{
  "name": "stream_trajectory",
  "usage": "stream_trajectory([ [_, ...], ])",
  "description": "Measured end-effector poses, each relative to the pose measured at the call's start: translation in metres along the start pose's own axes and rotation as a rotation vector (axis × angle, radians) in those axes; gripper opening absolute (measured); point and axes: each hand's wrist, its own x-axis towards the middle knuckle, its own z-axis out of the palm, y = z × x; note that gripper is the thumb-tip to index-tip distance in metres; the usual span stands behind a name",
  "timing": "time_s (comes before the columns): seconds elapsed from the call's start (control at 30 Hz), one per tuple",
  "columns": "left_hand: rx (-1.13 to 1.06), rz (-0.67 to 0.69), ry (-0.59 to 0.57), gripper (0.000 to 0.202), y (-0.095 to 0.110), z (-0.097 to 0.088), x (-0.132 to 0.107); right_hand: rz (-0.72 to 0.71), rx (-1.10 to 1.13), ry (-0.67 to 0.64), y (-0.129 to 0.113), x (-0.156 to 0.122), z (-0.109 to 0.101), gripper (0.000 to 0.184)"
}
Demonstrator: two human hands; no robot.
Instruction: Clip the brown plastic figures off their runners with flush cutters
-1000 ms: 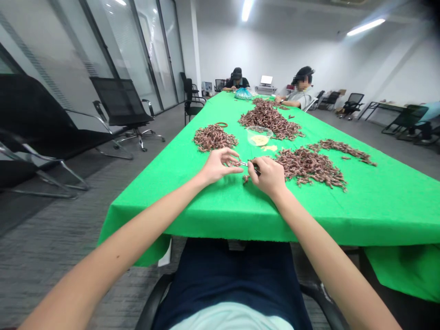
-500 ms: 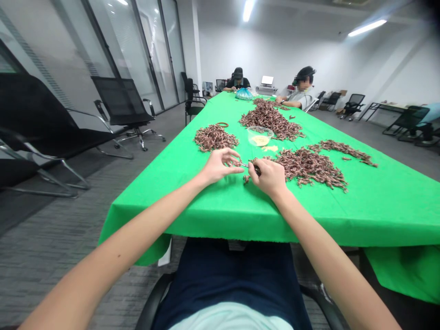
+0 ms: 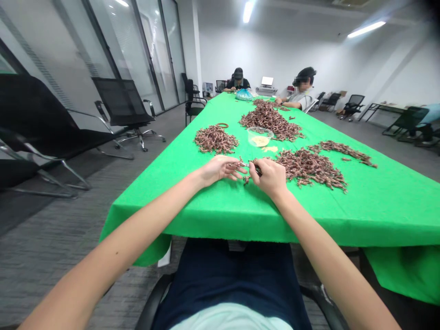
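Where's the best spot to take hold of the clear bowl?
Probably pinch the clear bowl by its left rim, coming from above and the left. It stands upright and open, with green cloth showing between it and the left pile. The big pile crowds its far right; pale crumbs lie near right.

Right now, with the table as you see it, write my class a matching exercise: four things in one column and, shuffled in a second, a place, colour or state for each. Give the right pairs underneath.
Column 1
1. Clear bowl
2. Tablecloth
3. Blue bag
4. Slim tool with a metal tip

Column 2
A. Bright green
B. Held in the fingers of the right hand
C. Holds pale yellow bits
D. Near the far end of the tablecloth

Right pairs: 1-C, 2-A, 3-D, 4-B
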Motion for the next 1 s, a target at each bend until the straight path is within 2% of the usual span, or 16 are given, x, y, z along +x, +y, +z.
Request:
stream_trajectory([
  [0.2, -0.051, 0.045, -0.031, 0.028, 0.000, 0.001, -0.004, 0.024, 0.026, 0.021, 0.001, 0.000, 0.000, 0.040],
  [0.53, -0.060, 0.166, 0.004, 0.039, -0.010, 0.001, 0.001, 0.061, 0.130, 0.035, -0.003, 0.002, -0.001, 0.038],
  [1.0, -0.067, 0.169, 0.087, 0.041, -0.007, 0.004, 0.001, 0.075, 0.203, 0.028, -0.001, 0.003, -0.003, 0.036],
])
